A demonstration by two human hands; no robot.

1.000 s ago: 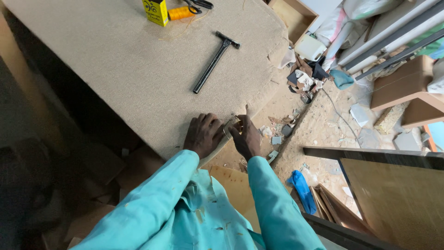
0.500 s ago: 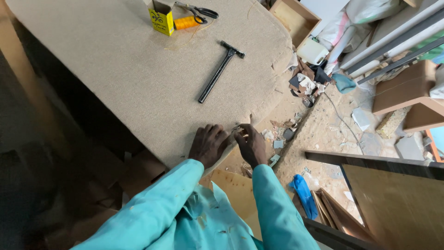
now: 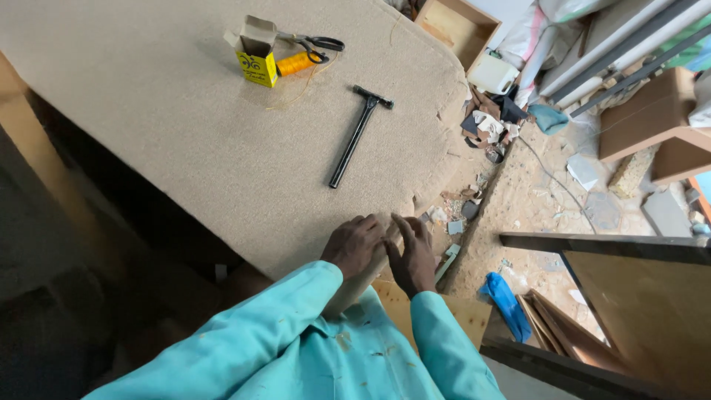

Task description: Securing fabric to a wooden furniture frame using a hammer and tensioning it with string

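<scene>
beige, felt-like fabric (image 3: 185,148) covers a big board and runs down to its near corner, where both hands meet. the left hand (image 3: 353,244) lies palm down on the very corner of the fabric, fingers curled over the edge and pressing it flat. the right hand (image 3: 412,253) sits just beside it, touching it at the fingertips, its fingers bent down onto the same edge; whether anything small is pinched between the fingers cannot be told. both sleeves are light turquoise and flecked with small stains.

under the hands a bare plywood piece (image 3: 415,311) sticks out from beneath the covered corner.

further up the fabric, well apart from the hands, a black hammer (image 3: 358,132) lies flat with its head pointing away and its handle slanting towards the hands. beyond it, near the far edge, stand a small yellow cardboard box (image 3: 255,55) with its flaps open, an orange spool of thread (image 3: 295,64) touching the box, and black-handled scissors (image 3: 315,44) just behind the spool.

to the right of the board the dusty floor is littered with scraps (image 3: 485,122) of cloth and paper, a blue rag (image 3: 507,300) lies near dark wooden panels (image 3: 629,296), and an open wooden box (image 3: 458,26) stands at the far end
</scene>
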